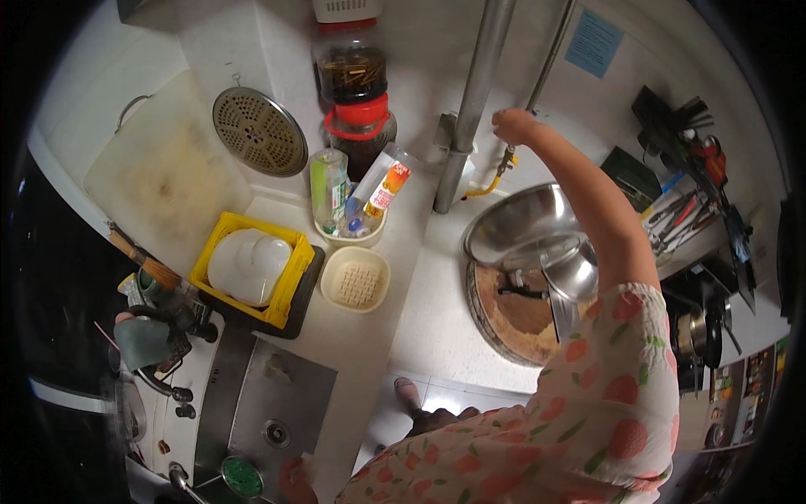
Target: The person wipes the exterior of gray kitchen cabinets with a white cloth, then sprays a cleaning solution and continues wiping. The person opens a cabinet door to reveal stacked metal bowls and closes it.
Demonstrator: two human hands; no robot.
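My right hand is raised to the wall beside a thick grey pipe. It covers part of a thinner pipe, just above a brass valve with a yellow hose. Its fingers are bent, and their grip is unclear. Low in the picture, my left hand is a blur at the rim of the steel sink, with something pale beside it that I cannot make out. Below my right forearm, a large steel basin leans over a round wooden chopping board; a cleaver lies on the board.
A yellow crate holds white dishes. Beside it are a cream basket and a tub of plastic bottles. Lidded jars stand by the wall. A green strainer is in the sink. Utensils hang at right.
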